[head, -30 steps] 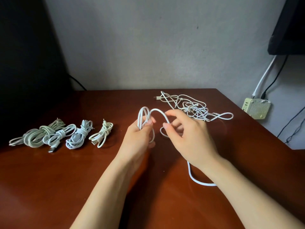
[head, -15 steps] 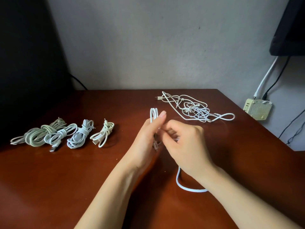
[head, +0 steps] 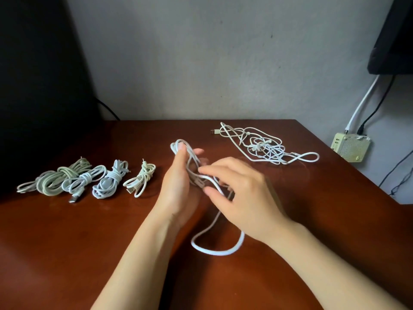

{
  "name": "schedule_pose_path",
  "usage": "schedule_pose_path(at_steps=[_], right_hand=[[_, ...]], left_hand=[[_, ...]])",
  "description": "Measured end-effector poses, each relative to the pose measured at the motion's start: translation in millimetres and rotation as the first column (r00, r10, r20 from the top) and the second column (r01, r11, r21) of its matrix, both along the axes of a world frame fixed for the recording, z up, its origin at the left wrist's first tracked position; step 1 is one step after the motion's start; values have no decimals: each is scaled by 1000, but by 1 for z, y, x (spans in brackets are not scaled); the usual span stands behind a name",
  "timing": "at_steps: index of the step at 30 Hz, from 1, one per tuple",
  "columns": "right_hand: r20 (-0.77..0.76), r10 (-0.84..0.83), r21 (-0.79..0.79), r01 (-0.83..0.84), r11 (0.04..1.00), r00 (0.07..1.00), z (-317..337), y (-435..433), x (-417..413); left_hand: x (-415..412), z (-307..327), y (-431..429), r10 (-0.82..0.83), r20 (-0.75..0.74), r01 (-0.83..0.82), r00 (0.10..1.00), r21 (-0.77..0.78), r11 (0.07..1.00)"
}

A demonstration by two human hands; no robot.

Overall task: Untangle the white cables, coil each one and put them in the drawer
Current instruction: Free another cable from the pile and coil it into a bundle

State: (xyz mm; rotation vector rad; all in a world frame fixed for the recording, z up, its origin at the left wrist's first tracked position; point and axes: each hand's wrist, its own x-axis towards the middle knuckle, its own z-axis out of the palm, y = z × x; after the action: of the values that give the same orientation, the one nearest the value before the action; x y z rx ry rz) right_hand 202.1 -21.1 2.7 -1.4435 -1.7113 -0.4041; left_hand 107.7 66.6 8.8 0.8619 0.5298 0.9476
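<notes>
- A tangle (head: pixel 263 148) of thin white cables lies on the brown wooden table (head: pixel 67 242), at its far right part; one plug end sticks out on the tangle's left side.
- The left hand (head: pixel 178 186) is up off the table, left of the tangle and nearer the camera. Its thumb and fingers are curled round several loops of a white cable (head: pixel 214 251), and the tops of the loops poke out above the thumb.
- The right hand (head: pixel 243 198) is just right of the left hand, in front of the tangle and apart from it. Its fingers are bent, with forefinger and thumb closed lightly on a strand that runs out of the loops; the fingertips are blurred.
- From the right hand the loose end of the white cable drops to the table and bends in a wide curve below both wrists, well short of the tangle.
- Far left of the tangle four tied-up cables lie in a row, touching or nearly so: a greenish bundle (head: pixel 58 182), a white bundle (head: pixel 82 182) with a metal plug, a bluish bundle (head: pixel 109 180) and a small cream bundle (head: pixel 142 180), the nearest to the hands.
- Right of the tangle, past the table's edge, a cream box (head: pixel 350 148) sits on the wall with a white lead (head: pixel 362 104) and a black lead (head: pixel 377 106) plugged into its top.
</notes>
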Motion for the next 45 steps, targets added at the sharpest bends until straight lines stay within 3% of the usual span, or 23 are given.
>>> schedule_pose_path(at_steps=[3, 6, 8, 10, 13, 18, 20, 25, 30, 33, 35, 37, 39, 42, 45], right_hand=[[-176, 21, -206, -58, 977, 984, 8, -3, 8], [-264, 21, -487, -152, 860, 964, 10, -3, 15], [-280, 35, -582, -198, 789, 959, 8, -4, 15], [-315, 49, -602, -239, 762, 948, 6, -4, 14], [-369, 21, -555, -239, 797, 929, 9, -4, 13], [-504, -64, -550, -264, 792, 861, 18, -4, 16], [-624, -94, -550, -350, 759, 776, 22, -4, 17], [-895, -120, -379, -592, 711, 429, 32, -9, 20], [-991, -19, -112, -737, 666, 133, 36, -11, 29], [-996, 90, 34, -780, 625, 29, 37, -14, 34], [-993, 99, 19, -769, 638, 58, 38, -15, 35], [-985, 63, -67, -699, 712, 158, 39, -14, 36], [-938, -4, -201, -531, 823, 348, 38, -12, 37], [-664, -167, -320, -75, 944, 729, 29, -6, 39], [-513, -239, -219, 144, 965, 825, 24, -1, 42]], left_hand=[[-4, 3, 6, 53, 85, -53, 995, -3, 999], [-8, 4, 11, 105, 124, -107, 987, 16, 994], [-9, 4, 13, 127, 127, -130, 984, 15, 991], [-9, 4, 14, 149, 116, -151, 982, 11, 988], [-9, 6, 13, 161, 154, -152, 975, -66, 986], [-16, 12, 15, 134, 440, -23, 888, -249, 968], [-18, 14, 16, 137, 533, 44, 835, -313, 949], [-20, 12, 18, 80, 572, 129, 816, -315, 940], [-21, 13, 19, 99, 599, 119, 794, -313, 942], [-21, 14, 20, 132, 612, 107, 780, -338, 935], [-21, 14, 20, 154, 614, 99, 774, -357, 929], [-22, 14, 21, 163, 606, 96, 779, -371, 924], [-21, 13, 20, 145, 556, 82, 819, -362, 928], [-17, 13, 15, 67, 418, 56, 906, -276, 960], [-13, 11, 8, -11, 265, 51, 964, -145, 988]])
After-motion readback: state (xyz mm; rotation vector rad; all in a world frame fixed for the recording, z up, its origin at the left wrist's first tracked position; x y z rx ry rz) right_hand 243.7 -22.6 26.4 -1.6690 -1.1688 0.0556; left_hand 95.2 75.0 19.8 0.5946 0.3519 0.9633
